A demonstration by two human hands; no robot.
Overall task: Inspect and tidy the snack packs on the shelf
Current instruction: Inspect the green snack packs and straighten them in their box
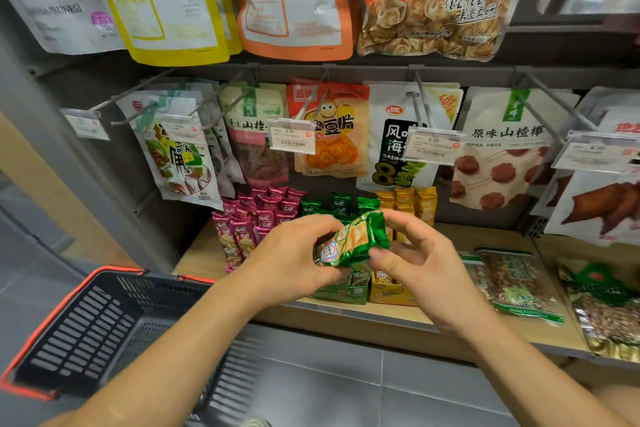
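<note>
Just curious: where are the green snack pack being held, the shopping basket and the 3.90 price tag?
green snack pack (353, 239), head view, middle of its front
shopping basket (104, 319), head view, slatted black wall
3.90 price tag (292, 139), head view, its centre

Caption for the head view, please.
Left hand and right hand grip one green snack pack over the wooden shelf, black basket alongside.

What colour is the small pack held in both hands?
The pack is shiny green; head view shows it.

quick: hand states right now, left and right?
Left hand: pinching the green snack pack at its left end.
Right hand: pinching the same pack at its right end.
</note>
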